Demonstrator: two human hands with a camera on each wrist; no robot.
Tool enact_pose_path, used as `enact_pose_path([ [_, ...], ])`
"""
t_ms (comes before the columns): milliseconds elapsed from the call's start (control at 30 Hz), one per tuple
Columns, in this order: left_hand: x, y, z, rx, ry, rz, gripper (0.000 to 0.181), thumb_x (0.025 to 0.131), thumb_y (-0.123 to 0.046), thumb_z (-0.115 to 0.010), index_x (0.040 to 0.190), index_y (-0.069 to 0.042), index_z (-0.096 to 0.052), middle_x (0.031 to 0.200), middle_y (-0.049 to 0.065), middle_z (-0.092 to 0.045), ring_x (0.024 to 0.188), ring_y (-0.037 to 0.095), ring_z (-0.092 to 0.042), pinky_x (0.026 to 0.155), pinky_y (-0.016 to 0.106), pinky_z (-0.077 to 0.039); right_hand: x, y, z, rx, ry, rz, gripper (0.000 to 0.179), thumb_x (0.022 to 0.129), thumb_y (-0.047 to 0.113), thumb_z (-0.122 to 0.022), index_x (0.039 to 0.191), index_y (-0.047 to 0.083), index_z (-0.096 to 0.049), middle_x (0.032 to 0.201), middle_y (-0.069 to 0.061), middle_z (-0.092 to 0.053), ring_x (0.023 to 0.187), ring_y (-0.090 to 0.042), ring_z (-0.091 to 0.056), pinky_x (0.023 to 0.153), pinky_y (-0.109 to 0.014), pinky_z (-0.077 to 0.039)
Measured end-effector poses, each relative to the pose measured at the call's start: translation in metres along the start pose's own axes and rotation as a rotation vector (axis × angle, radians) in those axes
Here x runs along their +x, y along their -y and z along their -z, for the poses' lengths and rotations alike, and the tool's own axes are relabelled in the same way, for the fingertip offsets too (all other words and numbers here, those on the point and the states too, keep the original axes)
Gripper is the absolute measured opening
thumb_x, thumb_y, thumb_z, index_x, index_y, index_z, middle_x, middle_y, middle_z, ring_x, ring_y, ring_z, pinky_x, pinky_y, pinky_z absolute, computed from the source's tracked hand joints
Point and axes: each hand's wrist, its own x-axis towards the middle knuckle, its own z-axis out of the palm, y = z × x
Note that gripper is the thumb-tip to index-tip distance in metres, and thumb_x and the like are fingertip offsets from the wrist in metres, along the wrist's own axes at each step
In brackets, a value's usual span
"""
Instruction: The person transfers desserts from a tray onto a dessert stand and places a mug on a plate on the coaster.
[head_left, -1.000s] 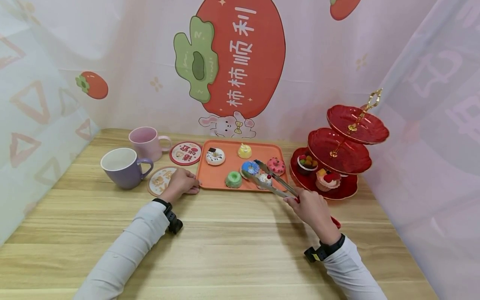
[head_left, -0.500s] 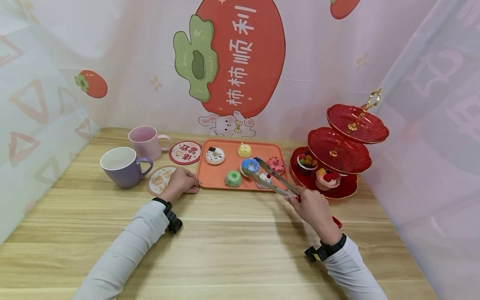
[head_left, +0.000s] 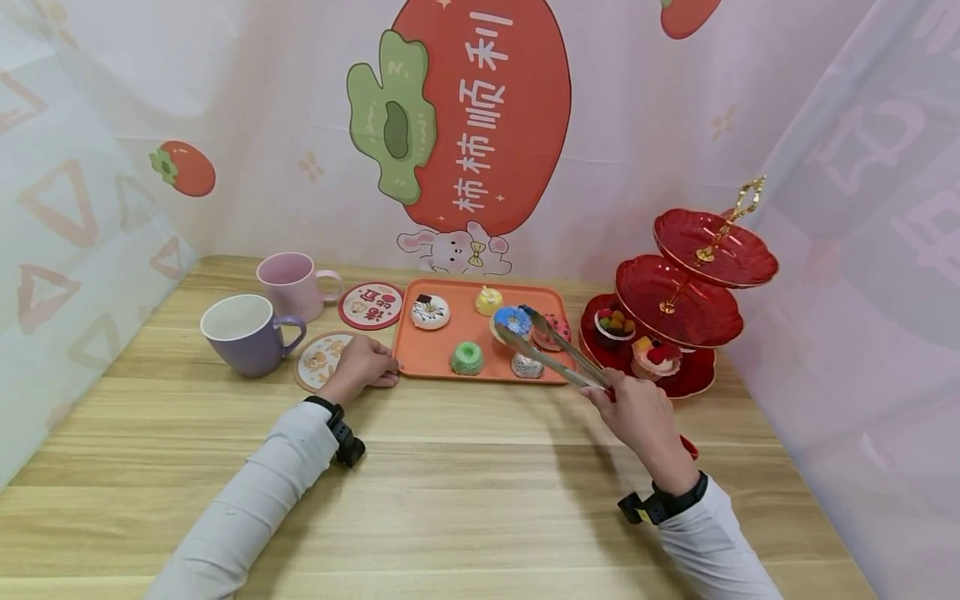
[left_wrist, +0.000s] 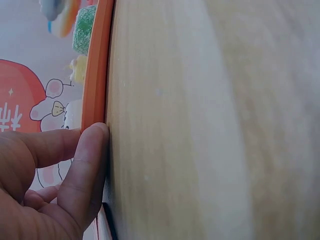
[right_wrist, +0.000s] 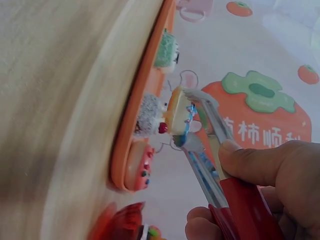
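Observation:
My right hand (head_left: 637, 417) grips red-handled metal tongs (head_left: 557, 358) whose tips pinch a blue-iced donut (head_left: 512, 322). In the right wrist view the donut (right_wrist: 181, 114) hangs tilted above the orange tray (right_wrist: 131, 127), close over a white cake with a cherry (right_wrist: 149, 116). My left hand (head_left: 366, 364) pinches the tray's near left corner between thumb and finger, as the left wrist view shows at the tray rim (left_wrist: 96, 75). On the tray (head_left: 420, 358) lie a white donut (head_left: 431, 312), a yellow cake (head_left: 488, 301), a green cake (head_left: 467, 358) and a pink donut (head_left: 553, 332).
A red three-tier stand (head_left: 678, 304) rises right of the tray, with a fruit cup (head_left: 613, 326) and a cupcake (head_left: 655, 359) on its bottom plate. Left are a pink mug (head_left: 291, 287), a purple mug (head_left: 243, 337) and two coasters, one red-rimmed (head_left: 371, 306). A printed curtain stands behind.
The tongs have taken the blue donut up off the tray and moved slightly right and up with it. My right hand shifted right. My left hand stays at the tray corner.

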Motion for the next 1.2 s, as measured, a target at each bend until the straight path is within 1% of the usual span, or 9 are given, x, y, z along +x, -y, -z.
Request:
enact_pose_path([
  [233, -0.003, -0.001, 0.001, -0.007, -0.001, -0.015, 0.019, 0.084, 0.000, -0.063, 0.099, 0.011, -0.061, 0.073, 0.013, -0.066, 0.057, 0.015, -0.064, 0.058, 0.028, -0.057, -0.005, -0.003, 0.021, -0.020, -0.028, -0.014, 0.026, 0.079, 0.023, -0.075, 0.091, 0.002, -0.065, 0.053, 0.001, -0.038, 0.041, -0.016, -0.034, 0.035, -0.028, -0.028],
  [400, -0.004, -0.003, 0.000, -0.012, -0.012, -0.002, 0.020, 0.084, 0.002, -0.062, 0.101, 0.012, -0.061, 0.074, 0.013, -0.067, 0.056, 0.015, -0.064, 0.057, 0.028, -0.057, -0.007, -0.005, 0.039, -0.050, -0.025, -0.061, 0.038, 0.081, 0.024, -0.074, 0.107, -0.003, -0.065, 0.053, -0.004, -0.048, 0.041, -0.019, -0.036, 0.036, -0.030, -0.032],
  [467, -0.004, -0.003, 0.000, -0.010, -0.016, 0.005, 0.020, 0.084, 0.003, -0.062, 0.102, 0.012, -0.060, 0.074, 0.013, -0.067, 0.056, 0.015, -0.064, 0.057, 0.028, -0.057, -0.008, -0.005, 0.046, -0.063, -0.032, -0.080, 0.042, 0.081, 0.025, -0.074, 0.110, -0.005, -0.064, 0.055, -0.007, -0.050, 0.043, -0.020, -0.037, 0.037, -0.031, -0.034],
  [567, -0.004, -0.003, 0.000, -0.002, -0.020, 0.002, 0.021, 0.084, 0.003, -0.062, 0.103, 0.013, -0.060, 0.075, 0.014, -0.067, 0.056, 0.016, -0.064, 0.056, 0.027, -0.057, -0.010, -0.009, 0.053, -0.079, -0.084, -0.072, 0.042, 0.080, 0.024, -0.075, 0.107, -0.006, -0.064, 0.053, -0.007, -0.049, 0.043, -0.020, -0.036, 0.036, -0.031, -0.033],
  [700, -0.004, -0.003, 0.000, 0.007, -0.017, -0.006, 0.023, 0.084, 0.003, -0.062, 0.104, 0.013, -0.060, 0.077, 0.015, -0.067, 0.057, 0.016, -0.065, 0.057, 0.027, -0.057, -0.013, -0.015, 0.059, -0.088, -0.169, -0.044, 0.041, 0.078, 0.022, -0.076, 0.104, -0.008, -0.064, 0.047, -0.002, -0.039, 0.039, -0.019, -0.031, 0.034, -0.031, -0.029],
  [833, -0.004, -0.002, 0.000, 0.011, -0.016, 0.003, 0.025, 0.084, 0.002, -0.062, 0.106, 0.012, -0.059, 0.080, 0.016, -0.067, 0.057, 0.016, -0.065, 0.058, 0.027, -0.057, -0.015, -0.021, 0.064, -0.093, -0.228, -0.028, 0.043, 0.075, 0.020, -0.078, 0.104, -0.010, -0.064, 0.046, -0.005, -0.042, 0.038, -0.021, -0.034, 0.033, -0.036, -0.034],
  [967, -0.003, -0.001, -0.001, 0.010, -0.018, 0.005, 0.024, 0.084, 0.002, -0.062, 0.106, 0.012, -0.059, 0.079, 0.015, -0.067, 0.057, 0.016, -0.065, 0.058, 0.027, -0.057, -0.015, -0.024, 0.068, -0.088, -0.248, -0.043, 0.041, 0.076, 0.018, -0.077, 0.103, -0.010, -0.064, 0.052, -0.012, -0.050, 0.040, -0.024, -0.037, 0.035, -0.035, -0.032],
  [1100, -0.004, -0.001, -0.001, 0.005, -0.017, -0.008, 0.023, 0.085, 0.002, -0.061, 0.105, 0.013, -0.060, 0.078, 0.015, -0.067, 0.058, 0.016, -0.065, 0.058, 0.027, -0.057, -0.015, -0.028, 0.071, -0.082, -0.248, -0.086, 0.039, 0.078, 0.018, -0.076, 0.102, -0.010, -0.063, 0.064, -0.021, -0.056, 0.043, -0.030, -0.045, 0.035, -0.041, -0.036],
  [1200, -0.003, -0.001, 0.000, 0.007, -0.012, -0.014, 0.023, 0.085, 0.002, -0.061, 0.105, 0.013, -0.060, 0.079, 0.015, -0.067, 0.059, 0.016, -0.065, 0.058, 0.027, -0.057, -0.016, -0.031, 0.074, -0.096, -0.250, -0.117, 0.037, 0.078, 0.019, -0.075, 0.100, -0.008, -0.063, 0.064, -0.021, -0.056, 0.044, -0.032, -0.045, 0.034, -0.042, -0.036],
])
